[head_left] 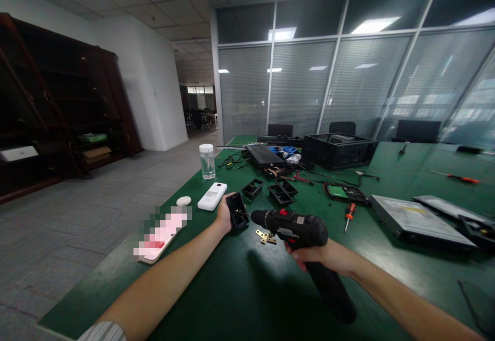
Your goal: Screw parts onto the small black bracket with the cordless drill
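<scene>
My left hand (pixel 224 214) is closed around the side of a small black box-shaped housing (pixel 237 211), tilted so its open face is turned to the right. Brass-coloured parts show inside it. In my right hand (pixel 317 255) is a black cordless drill (pixel 296 226) with red details, gripped by its handle. The drill's front end points left into the housing; whether the bit touches anything inside I cannot tell. Several flat brass pieces (pixel 266 237) lie on the green table (pixel 209 279) below the drill's chuck. Further back sit similar black housings (pixel 281 194).
At left are a phone (pixel 162 238), a white power bank (pixel 212 196) and a clear jar (pixel 208 163). A black computer case (pixel 338 151), cables and a black flat device (pixel 265 156) stand at the back. To the right lie an orange screwdriver (pixel 350 212) and metal drives (pixel 419 222).
</scene>
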`<state>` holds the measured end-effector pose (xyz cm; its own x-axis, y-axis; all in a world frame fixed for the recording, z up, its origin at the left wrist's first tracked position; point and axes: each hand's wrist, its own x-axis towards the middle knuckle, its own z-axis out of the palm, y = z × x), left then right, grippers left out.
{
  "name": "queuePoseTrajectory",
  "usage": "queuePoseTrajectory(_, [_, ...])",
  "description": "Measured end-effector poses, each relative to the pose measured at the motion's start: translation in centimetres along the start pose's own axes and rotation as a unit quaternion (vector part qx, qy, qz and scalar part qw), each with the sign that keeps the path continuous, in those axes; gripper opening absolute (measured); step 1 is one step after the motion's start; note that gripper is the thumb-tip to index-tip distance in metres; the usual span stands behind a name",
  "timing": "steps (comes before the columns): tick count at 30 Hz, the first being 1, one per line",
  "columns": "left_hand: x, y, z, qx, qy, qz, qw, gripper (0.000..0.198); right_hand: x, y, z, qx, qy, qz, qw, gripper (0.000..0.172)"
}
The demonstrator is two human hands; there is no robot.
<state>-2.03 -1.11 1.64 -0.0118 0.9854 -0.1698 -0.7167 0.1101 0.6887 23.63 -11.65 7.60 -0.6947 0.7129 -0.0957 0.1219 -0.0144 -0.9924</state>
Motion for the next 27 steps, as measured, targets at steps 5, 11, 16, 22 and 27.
queuePoseTrajectory(5, [0.16,-0.06,-0.07,0.004,0.008,0.005,1.0,0.024,-0.09,0.05,-0.07,0.005,-0.003,-0.009,1.0,0.019])
queuePoseTrajectory(11, [0.25,-0.08,-0.11,0.006,-0.004,0.002,1.0,0.024,-0.19,-0.06,0.02,0.005,-0.005,-0.009,1.0,0.017])
queuePoseTrajectory(16, [0.35,-0.15,-0.18,0.012,-0.002,0.006,1.0,0.024,-0.11,0.02,-0.02,0.011,-0.009,-0.014,1.0,0.019])
queuePoseTrajectory(22, [0.51,-0.18,-0.34,0.017,-0.006,0.001,1.0,0.026,-0.03,0.15,-0.07,0.007,-0.013,-0.021,1.0,0.021])
queuePoseTrajectory(27, [0.41,-0.21,-0.4,0.018,-0.01,0.018,1.0,0.026,-0.06,0.03,-0.06,0.003,-0.005,-0.008,1.0,0.022])
